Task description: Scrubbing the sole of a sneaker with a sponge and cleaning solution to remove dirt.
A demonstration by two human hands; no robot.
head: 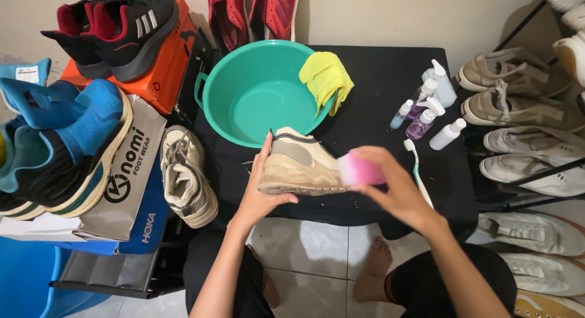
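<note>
Left hand (259, 199) grip: closed around the heel of a beige sneaker (298, 166), holding it sideways just above the black worktop (372, 86). Right hand (396, 187) grip: closed on a pink sponge (359, 170), blurred, pressed against the toe end. Beyond the grip sits a teal basin (241, 89) with a yellow cloth (326, 77) over its rim. Right of the grip lie a toothbrush (417, 172) and several spray bottles (426, 117). Risk: wide sponge strokes could knock the nearby bottles over; a one-handed heel grip may let the sneaker twist.
</note>
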